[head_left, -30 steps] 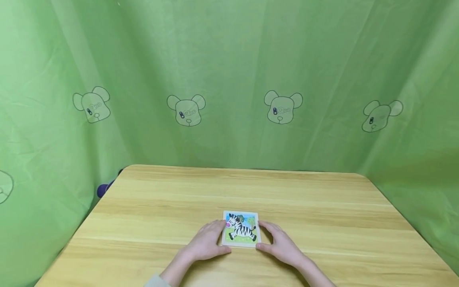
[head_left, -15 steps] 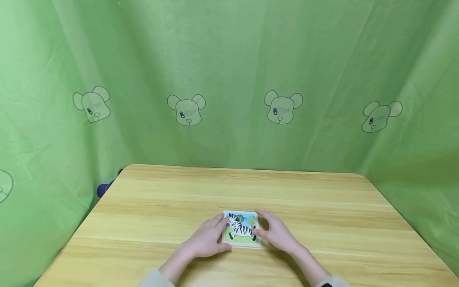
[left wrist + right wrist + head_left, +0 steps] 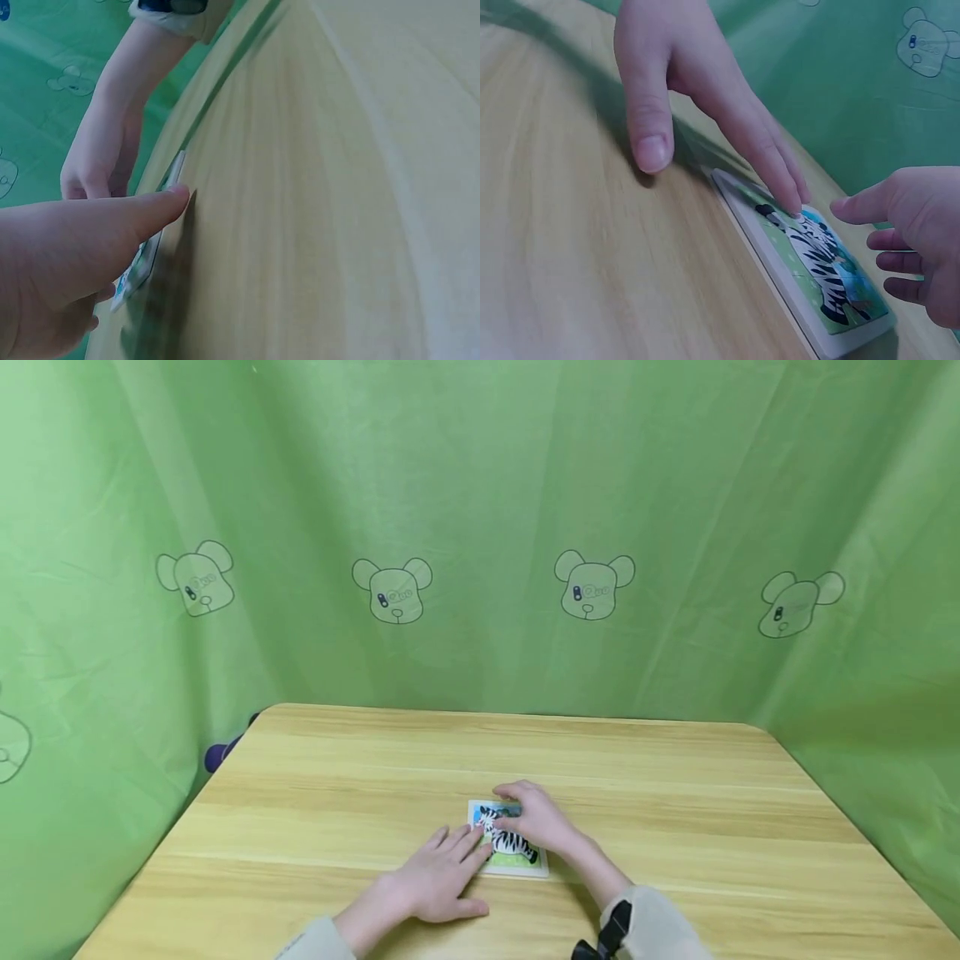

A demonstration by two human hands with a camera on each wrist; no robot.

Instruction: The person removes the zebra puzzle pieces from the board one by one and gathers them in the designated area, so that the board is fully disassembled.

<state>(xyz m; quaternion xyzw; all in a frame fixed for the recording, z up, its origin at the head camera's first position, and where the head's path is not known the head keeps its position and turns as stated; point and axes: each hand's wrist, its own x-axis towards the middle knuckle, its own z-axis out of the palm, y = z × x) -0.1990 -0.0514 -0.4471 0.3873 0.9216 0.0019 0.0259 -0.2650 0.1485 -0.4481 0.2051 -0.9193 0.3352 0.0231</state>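
A square zebra picture puzzle in a white frame lies flat on the wooden table. Fingers extended, my left hand rests at its lower-left side, fingertips on the zebra's front part and thumb on the table. Over the upper-right part reaches my right hand, fingers and thumb spread apart and loosely bent. From the right wrist, the zebra shows with the left index fingertip on its head; the right hand is beside the far edge with nothing between thumb and fingers. The left wrist view catches only the frame's thin edge.
The light wooden table spreads around the puzzle. A green curtain printed with bear heads hangs behind and at both sides. Something purple sticks out past the table's left edge.
My right hand has gone from the puzzle's right side up and left over its top. My left hand has shifted slightly down, and its fingers now lie over the lower-left part.
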